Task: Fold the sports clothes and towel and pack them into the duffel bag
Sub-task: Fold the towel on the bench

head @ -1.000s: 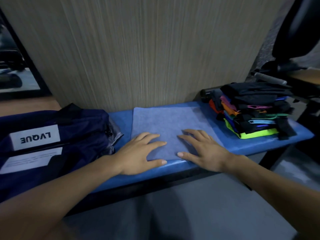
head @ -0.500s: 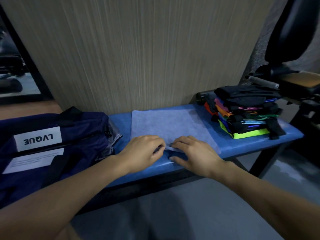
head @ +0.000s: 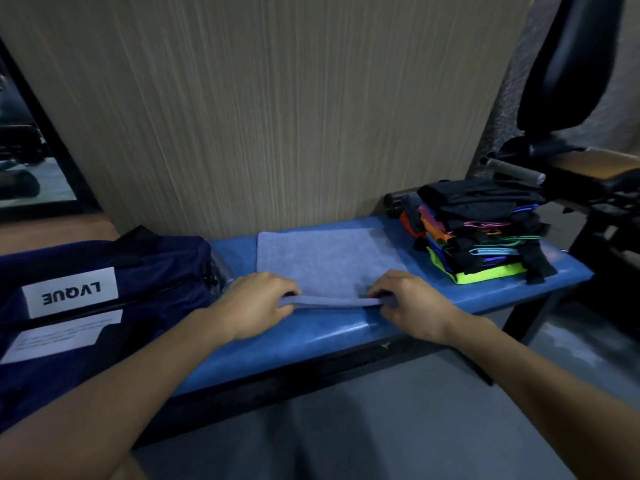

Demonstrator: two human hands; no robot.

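**A:** Where is the towel in relation to the hands?

**B:** The towel (head: pixel 325 261) lies flat on the blue padded desk (head: pixel 346 334), straight in front of the person. Its near edge is lifted slightly off the desk, stretched between the two hands. The left hand (head: pixel 254 304) holds the near left corner and the right hand (head: pixel 412 303) holds the near right corner.

**A:** What do the things look like?

**B:** The towel is a pale blue-grey rectangle with a soft, fuzzy nap. The desk top is smooth, shiny blue padding on a dark frame. To the left sits a dark navy duffel bag (head: pixel 104 271) of matte fabric, with a white label reading LVQUE. To the right, well apart from the hands, is a stack of folded clothes (head: pixel 485 233), mostly black with bright trims and a neon yellow-green piece at the bottom. Behind everything stands a wall panel (head: pixel 259 116) with fine vertical grain.

**A:** And the hands themselves?

**B:** Both have their fingers curled, pinching the towel's edge between thumb and fingers, palms down.
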